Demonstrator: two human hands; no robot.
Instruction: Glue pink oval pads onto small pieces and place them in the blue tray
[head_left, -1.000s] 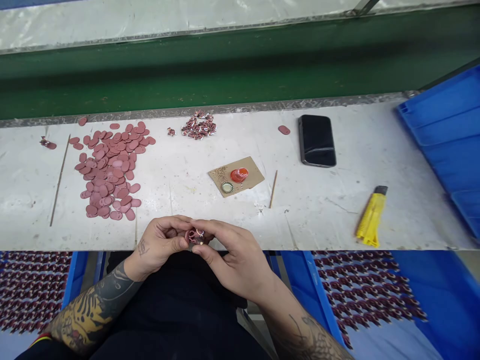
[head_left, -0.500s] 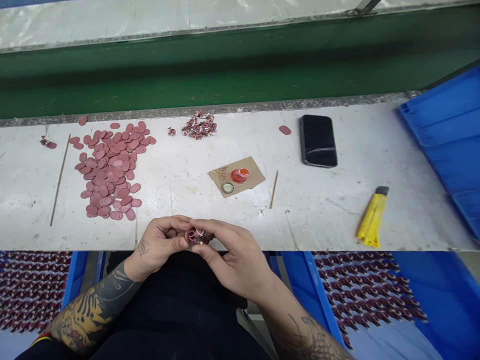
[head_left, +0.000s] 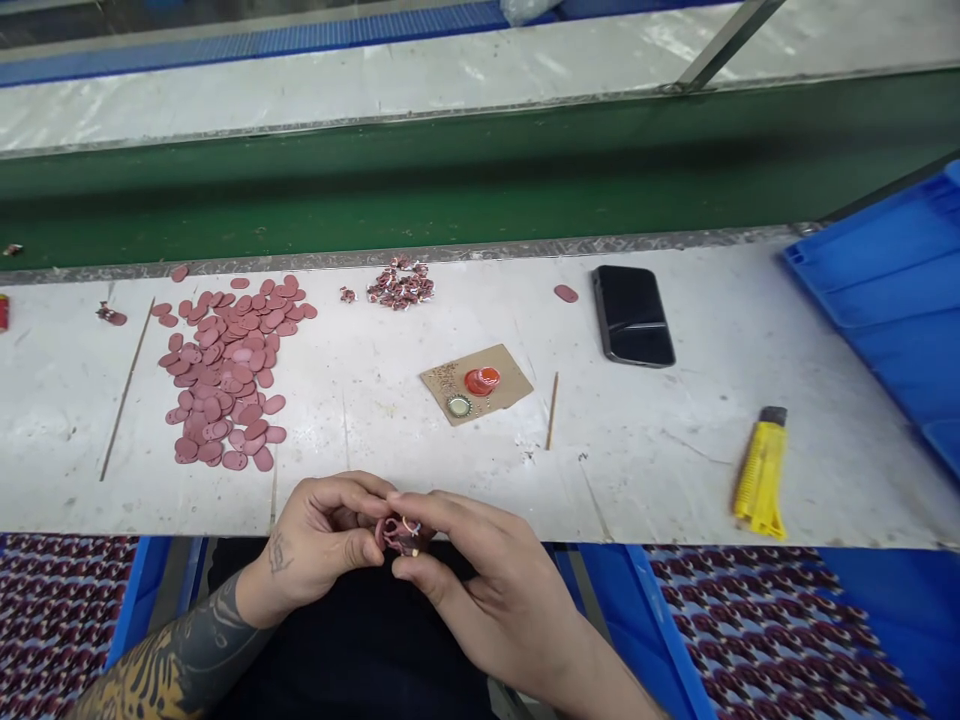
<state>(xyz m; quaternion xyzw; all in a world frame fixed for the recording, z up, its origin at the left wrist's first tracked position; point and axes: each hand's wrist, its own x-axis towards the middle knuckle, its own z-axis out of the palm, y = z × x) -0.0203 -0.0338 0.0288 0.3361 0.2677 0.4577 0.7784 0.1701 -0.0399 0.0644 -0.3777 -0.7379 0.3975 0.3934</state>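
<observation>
"Wired red piece [head_left: 397, 536]: where is it?"

"Just above the front edge of the white bench [head_left: 660, 480], between both hands. Left hand [head_left: 322, 535] is curled half closed, its thumb against the piece. Right hand [head_left: 487, 595] pinches the other side between thumb and forefinger. The fingers hide most of the wire."

"How far along does it look?"

"Much looks left: a broad spread of plain oval discs [head_left: 225, 375] lies on the bench, with a far smaller heap of wired pieces [head_left: 401, 286] beyond it. Rows of pieces already fill the blue crate [head_left: 664, 640] below."

"What's changed since a moment ago?"

"The view has tipped up, so the bench sits lower. The pinch looks much the same."
</observation>
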